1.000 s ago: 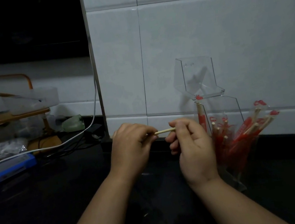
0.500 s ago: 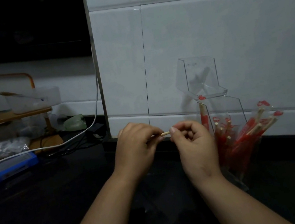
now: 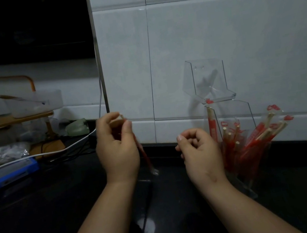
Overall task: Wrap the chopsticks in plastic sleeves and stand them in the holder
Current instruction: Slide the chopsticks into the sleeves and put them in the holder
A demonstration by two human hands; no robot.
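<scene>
**Q:** What surface and room are shown?

**A:** A dark, glossy counter (image 3: 45, 220) is shown, backed by a white tiled wall (image 3: 226, 37). At the far left, a wooden rack (image 3: 11, 120) carrying a plastic tub (image 3: 34, 103), a blue box (image 3: 10, 172) and a white cable (image 3: 74, 145) are seen.

**Q:** Where is the holder placed?

**A:** The clear holder (image 3: 232, 108) is stood on the counter against the wall, at the right. Wrapped chopsticks (image 3: 254, 137) are leaned inside it, wooden tips upward.

**Q:** How is the hand-held chopstick related to the fingers?

**A:** A sleeved chopstick (image 3: 144, 155) is gripped by the left hand (image 3: 117, 147), raised above the counter and well apart from the holder. Thumb and fingers are curled round its upper part; the pale tip is seen just above them, and the red sleeve is slanted down to the right past the palm. The outline is blurred.

**Q:** And the right hand?

**A:** The right hand (image 3: 198, 149) is held between the left hand and the holder. Its fingers are curled inward, thumb laid against forefinger, and nothing is seen in them.
</scene>
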